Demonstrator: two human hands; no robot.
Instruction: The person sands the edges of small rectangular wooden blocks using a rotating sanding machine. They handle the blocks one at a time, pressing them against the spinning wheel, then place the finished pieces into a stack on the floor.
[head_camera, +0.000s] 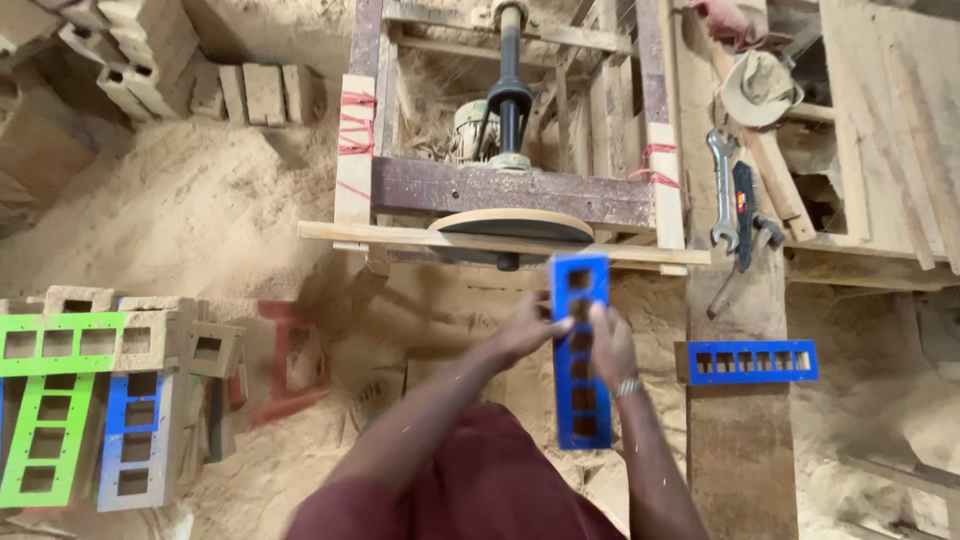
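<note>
Blue painted frame (580, 350): a long, narrow wooden strip pierced by a row of rectangular openings, held upright-lengthwise in front of the person, its upper end just below the round disc (512, 224) of the sanding machine (510, 120). It looks stiff and light, likely thin between the openings and so liable to snap if twisted; the paint seems smooth, and the dusty air may make it slippery. The solid side rails near the middle appear the soundest place to grip. The left hand (525, 330) closes on the left rail about a third of the way down, fingers curled round the edge; the right hand (612, 345), with a metal watch at the wrist, clasps the right rail opposite, fingers wrapped in the same manner. Both hands have firm hold of the frame. To the right, a second blue frame (750, 361) of the same pattern lies crosswise on a wooden surface (740, 440). Above it rest a spanner (722, 185), a dark hand tool (744, 215) and a cap (758, 88). To the left, green frames (50, 400) and another blue one (135, 440) lie stacked with unpainted wooden blocks (190, 330); a red frame (290, 360) stands near them, blurred. The floor (200, 210) is deep in sawdust; more raw blocks (150, 60) are piled at upper left, planks (890, 120) at upper right.
</note>
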